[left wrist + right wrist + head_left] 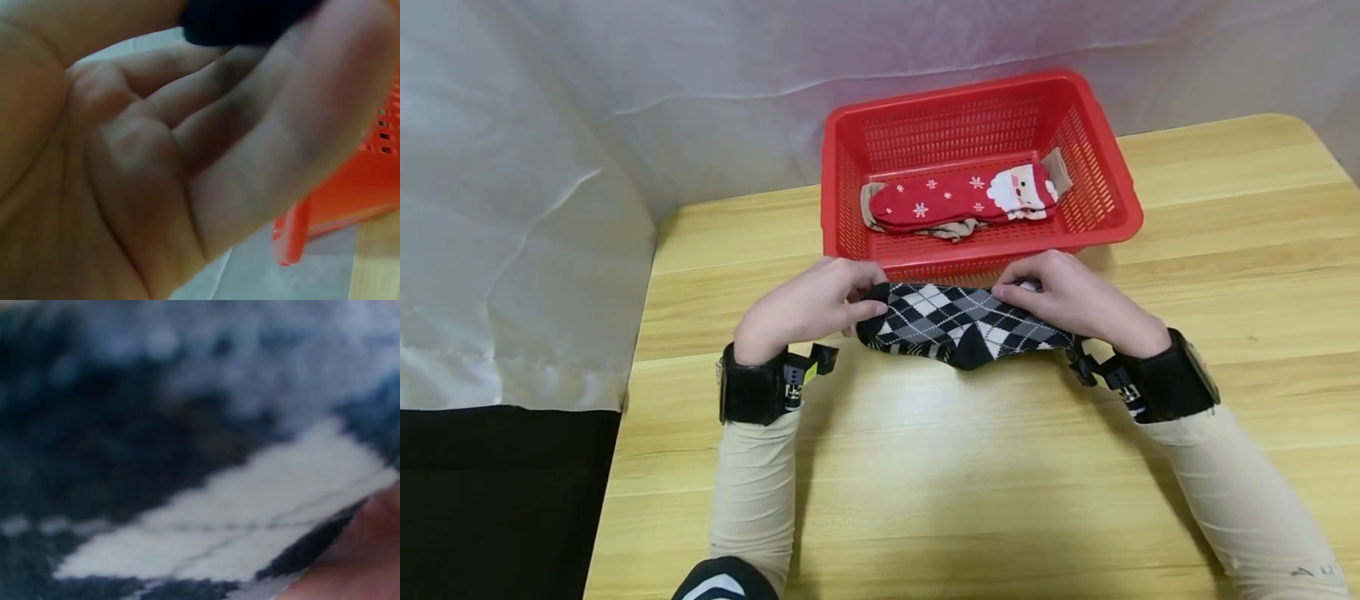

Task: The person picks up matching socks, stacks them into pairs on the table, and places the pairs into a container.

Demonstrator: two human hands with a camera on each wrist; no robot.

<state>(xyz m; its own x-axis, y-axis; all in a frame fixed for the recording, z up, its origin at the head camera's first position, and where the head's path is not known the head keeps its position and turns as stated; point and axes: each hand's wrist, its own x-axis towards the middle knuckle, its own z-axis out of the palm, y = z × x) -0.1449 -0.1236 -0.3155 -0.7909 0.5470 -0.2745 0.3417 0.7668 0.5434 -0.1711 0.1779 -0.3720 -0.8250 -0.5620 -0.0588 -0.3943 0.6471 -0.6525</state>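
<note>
Both hands hold the black, grey and white argyle sock [964, 323] by its two ends: the left hand [808, 304] pinches the end at the left with curled fingers, and the right hand [1067, 296] curls over the end at the right. The sock lies stretched sideways on the wooden bench [925, 467], just in front of the red plastic basket [1101, 179], close to its near wall but still outside it. Inside the basket a red Santa sock [966, 196] with snowflakes already lies on top of some beige fabric [871, 204]. Judging from this, at least one piece is put away, while the argyle sock is still being arranged on the bench. The right wrist view shows only blurred argyle knit filling the frame.
</note>
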